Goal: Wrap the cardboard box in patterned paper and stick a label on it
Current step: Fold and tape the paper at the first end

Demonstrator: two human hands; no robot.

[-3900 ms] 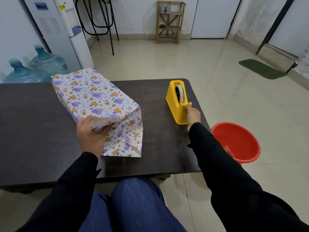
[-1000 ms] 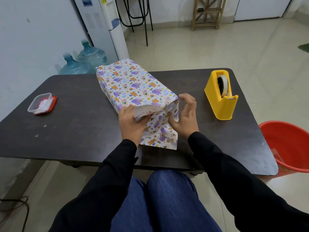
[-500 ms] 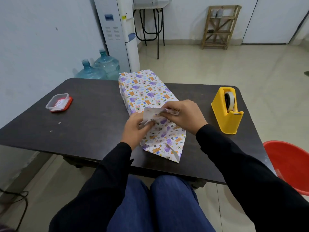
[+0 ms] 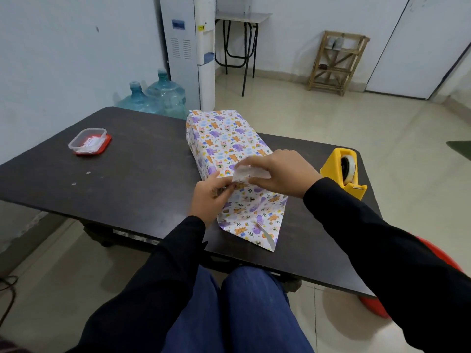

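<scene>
Back from the tape dispenser, the right hand is joining the left hand. Both are pinching the patterned paper flap down over the cardboard box, which is lying mid-table with its open end nearing closure.

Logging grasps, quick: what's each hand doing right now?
Left hand: pinches the patterned paper at its near end.
Right hand: pinches the folded flap there.

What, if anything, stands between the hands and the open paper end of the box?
Nothing visible. The left hand and right hand hold the patterned paper flap at the near end; the tape dispenser stands apart, to the right.
</scene>
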